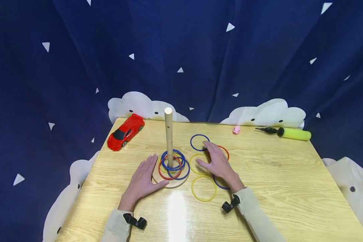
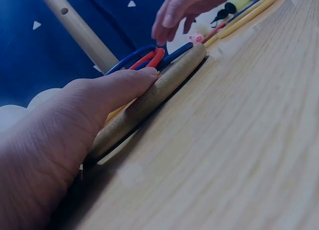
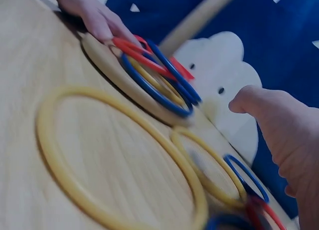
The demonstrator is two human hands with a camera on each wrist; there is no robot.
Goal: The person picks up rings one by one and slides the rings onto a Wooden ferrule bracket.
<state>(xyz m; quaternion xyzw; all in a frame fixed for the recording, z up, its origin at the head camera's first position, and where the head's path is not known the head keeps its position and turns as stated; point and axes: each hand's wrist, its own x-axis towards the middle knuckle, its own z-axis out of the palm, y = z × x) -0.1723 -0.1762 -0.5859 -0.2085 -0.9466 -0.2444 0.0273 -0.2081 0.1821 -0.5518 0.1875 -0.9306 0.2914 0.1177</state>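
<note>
No words, numbers, labels or brand marks can be read in any of the three views — not on the red toy car (image 1: 125, 131), not on the yellow-green pump (image 1: 290, 133), not on the wooden peg (image 1: 168, 134). The blue curtain (image 1: 181, 50) carries only plain white triangles and cloud shapes with black dots — patterns, not writing.

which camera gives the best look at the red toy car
The head view: the red toy car shows whole, at the table's far left corner. Neither wrist view shows it; both look at the rings and the wooden base.
</note>
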